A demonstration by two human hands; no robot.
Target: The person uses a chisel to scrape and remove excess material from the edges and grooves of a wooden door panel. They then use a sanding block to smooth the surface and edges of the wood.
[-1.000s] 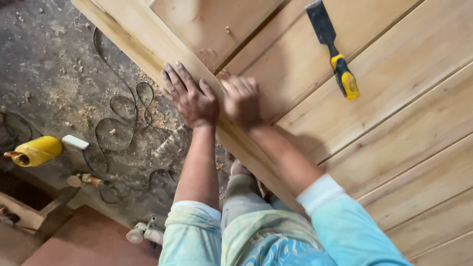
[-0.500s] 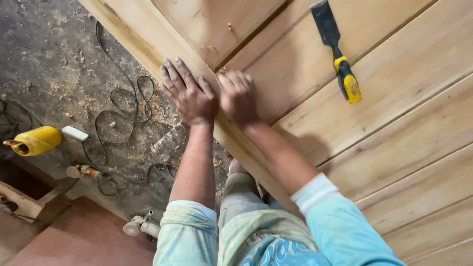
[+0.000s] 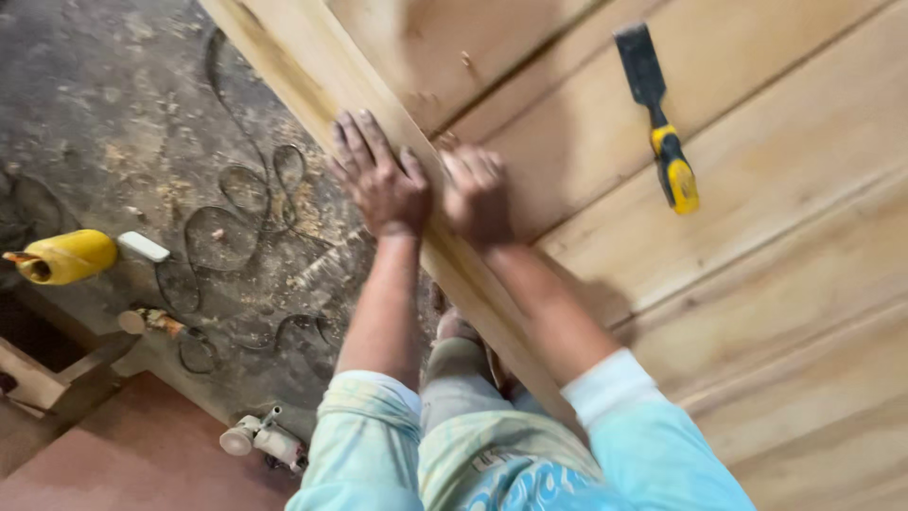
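Wooden door frame (image 3: 312,85) lies under left hand (image 3: 383,180) and right hand (image 3: 478,194), fingers flat, gripping nothing.

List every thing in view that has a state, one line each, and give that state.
Left hand: flat, fingers spread, on the outer edge of the pale wooden panelled door.
Right hand: palm down on the door's frame rail, holding nothing.
Pale wooden panelled door: lying flat, raised above the floor.
Yellow-handled chisel: lying loose on the door, untouched.
Yellow bottle: on its side on the floor.
Black cable: loosely looped among sawdust.
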